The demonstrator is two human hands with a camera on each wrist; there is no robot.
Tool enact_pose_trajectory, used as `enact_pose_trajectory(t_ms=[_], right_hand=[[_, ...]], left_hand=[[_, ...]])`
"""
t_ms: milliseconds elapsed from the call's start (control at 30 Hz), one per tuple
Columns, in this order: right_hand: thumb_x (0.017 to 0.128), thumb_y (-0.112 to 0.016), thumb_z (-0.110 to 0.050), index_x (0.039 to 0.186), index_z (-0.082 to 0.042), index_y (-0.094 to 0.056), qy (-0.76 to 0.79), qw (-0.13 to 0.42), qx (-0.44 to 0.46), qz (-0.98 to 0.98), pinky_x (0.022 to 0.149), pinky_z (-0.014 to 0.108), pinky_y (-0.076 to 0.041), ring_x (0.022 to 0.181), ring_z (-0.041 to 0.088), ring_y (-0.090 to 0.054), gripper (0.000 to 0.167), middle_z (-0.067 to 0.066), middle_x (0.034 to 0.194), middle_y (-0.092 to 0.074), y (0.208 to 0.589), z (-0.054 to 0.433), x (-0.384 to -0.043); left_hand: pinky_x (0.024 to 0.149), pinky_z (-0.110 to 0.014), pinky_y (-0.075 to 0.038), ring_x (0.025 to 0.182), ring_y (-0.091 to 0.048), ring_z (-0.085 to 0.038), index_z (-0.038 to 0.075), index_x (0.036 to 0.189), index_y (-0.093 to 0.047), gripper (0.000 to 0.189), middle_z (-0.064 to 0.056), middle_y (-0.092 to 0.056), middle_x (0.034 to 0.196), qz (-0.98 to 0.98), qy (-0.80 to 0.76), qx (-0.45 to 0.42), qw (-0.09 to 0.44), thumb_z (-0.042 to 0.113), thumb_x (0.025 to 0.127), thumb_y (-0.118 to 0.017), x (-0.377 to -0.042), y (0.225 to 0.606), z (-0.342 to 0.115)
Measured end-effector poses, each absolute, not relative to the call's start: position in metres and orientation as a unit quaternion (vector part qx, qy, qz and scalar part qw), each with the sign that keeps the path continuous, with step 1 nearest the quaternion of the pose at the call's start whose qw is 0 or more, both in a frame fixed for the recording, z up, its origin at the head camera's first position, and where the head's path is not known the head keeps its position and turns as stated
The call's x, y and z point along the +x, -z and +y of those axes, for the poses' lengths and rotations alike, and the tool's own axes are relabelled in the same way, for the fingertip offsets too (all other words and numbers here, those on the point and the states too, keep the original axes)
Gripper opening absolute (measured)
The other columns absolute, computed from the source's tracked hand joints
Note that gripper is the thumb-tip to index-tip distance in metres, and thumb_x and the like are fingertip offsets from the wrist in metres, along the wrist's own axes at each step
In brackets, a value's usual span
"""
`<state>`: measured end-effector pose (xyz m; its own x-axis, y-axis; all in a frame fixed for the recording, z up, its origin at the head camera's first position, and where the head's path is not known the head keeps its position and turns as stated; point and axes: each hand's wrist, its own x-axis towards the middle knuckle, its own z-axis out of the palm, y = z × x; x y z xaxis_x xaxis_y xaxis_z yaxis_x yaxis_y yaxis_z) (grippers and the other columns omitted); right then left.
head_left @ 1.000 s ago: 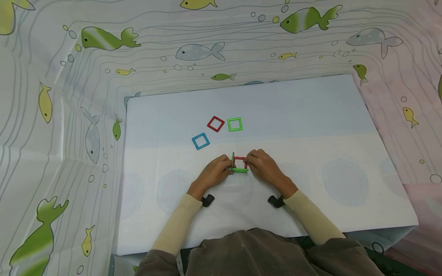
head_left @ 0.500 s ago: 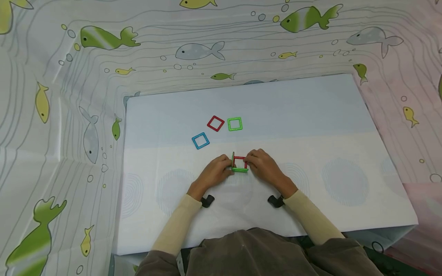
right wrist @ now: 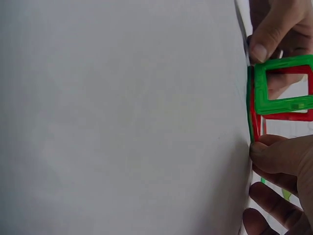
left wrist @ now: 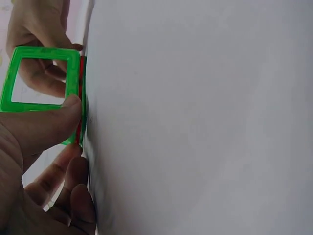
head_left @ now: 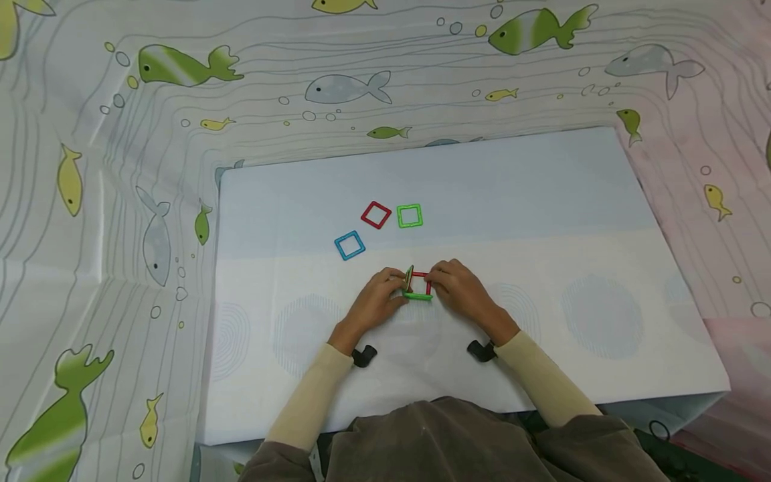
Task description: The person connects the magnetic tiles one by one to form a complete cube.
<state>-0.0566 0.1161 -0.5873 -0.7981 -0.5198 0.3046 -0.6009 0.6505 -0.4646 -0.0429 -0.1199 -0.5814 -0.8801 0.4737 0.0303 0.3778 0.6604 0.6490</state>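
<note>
Several square, open-centred magnetic tiles, green and red, are joined between the hands, with a red tile [head_left: 428, 286] low down and green tiles standing from it. The left hand [head_left: 376, 298] pinches the lower edge on the left side, its thumb against an upright green tile [left wrist: 73, 73]. Opposite, the right hand [head_left: 460, 289] pinches the red base edge [right wrist: 257, 128] between thumb and forefinger. In the right wrist view another green tile [right wrist: 261, 90] stands in front of a red one. Fingers partly hide the joined edges.
Beyond the hands lie three loose square tiles on the white-covered table [head_left: 530, 181]: a blue tile [head_left: 337, 249], a red tile [head_left: 366, 221] and a green tile [head_left: 400, 217]. A fish-patterned cloth [head_left: 265, 60] rises around the table's back and sides.
The green tile by the left hand now leans inward, its top to the right; earlier it stood nearly upright. The left hand has shifted very slightly. The right hand stays in place.
</note>
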Motion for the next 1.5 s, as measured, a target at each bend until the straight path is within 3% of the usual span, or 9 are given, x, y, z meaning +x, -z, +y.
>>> enact_pose_trajectory(t_ms=[167,433,933,1200,1500], right_hand=[[0.091,-0.071,-0.005,0.099,-0.009,-0.076,-0.28,0.072,0.308,-0.907,0.077,0.033,-0.052,0.088,0.022,-0.06,0.011,0.004,0.102,-0.071,0.588,0.116,-0.057],[0.092,-0.069,-0.005,0.101,-0.008,-0.076,-0.276,0.065,0.305,-0.909,0.078,0.034,-0.052,0.089,0.022,-0.06,0.012,0.005,0.103,-0.071,0.586,0.116,-0.057],[0.092,-0.069,-0.004,0.102,-0.008,-0.076,-0.275,0.058,0.302,-0.911,0.078,0.034,-0.052,0.089,0.022,-0.059,0.013,0.005,0.104,-0.071,0.585,0.115,-0.057],[0.095,-0.065,-0.004,0.113,-0.006,-0.072,-0.34,-0.029,0.269,-0.901,0.085,0.038,-0.055,0.098,0.022,-0.064,0.019,0.008,0.11,-0.07,0.575,0.122,-0.071],[0.099,-0.062,-0.012,0.118,-0.002,-0.067,-0.351,-0.078,0.207,-0.91,0.085,0.042,-0.056,0.099,0.027,-0.067,0.022,0.014,0.114,-0.068,0.554,0.122,-0.125]], left_hand=[[0.098,-0.036,-0.05,0.114,-0.059,-0.021,0.01,0.104,-0.072,0.02,-0.004,-0.061,0.123,0.906,-0.349,0.232,0.065,0.013,0.086,-0.079,-0.043,0.583,-0.119],[0.081,-0.03,-0.052,0.091,-0.057,-0.014,0.011,0.11,-0.07,0.024,-0.002,-0.063,0.101,0.906,-0.37,0.186,0.09,0.013,0.088,-0.077,-0.039,0.581,-0.117],[0.077,-0.027,-0.052,0.086,-0.059,-0.011,0.012,0.106,-0.07,0.02,0.0,-0.063,0.097,0.904,-0.385,0.167,0.083,0.016,0.088,-0.078,-0.036,0.581,-0.117],[0.077,-0.027,-0.052,0.086,-0.059,-0.012,0.013,0.106,-0.071,0.02,0.0,-0.064,0.098,0.904,-0.387,0.163,0.083,0.015,0.088,-0.078,-0.036,0.58,-0.119],[0.08,-0.027,-0.052,0.089,-0.059,-0.011,0.015,0.108,-0.071,0.02,0.002,-0.063,0.1,0.899,-0.401,0.145,0.103,0.017,0.089,-0.077,-0.032,0.58,-0.118]])
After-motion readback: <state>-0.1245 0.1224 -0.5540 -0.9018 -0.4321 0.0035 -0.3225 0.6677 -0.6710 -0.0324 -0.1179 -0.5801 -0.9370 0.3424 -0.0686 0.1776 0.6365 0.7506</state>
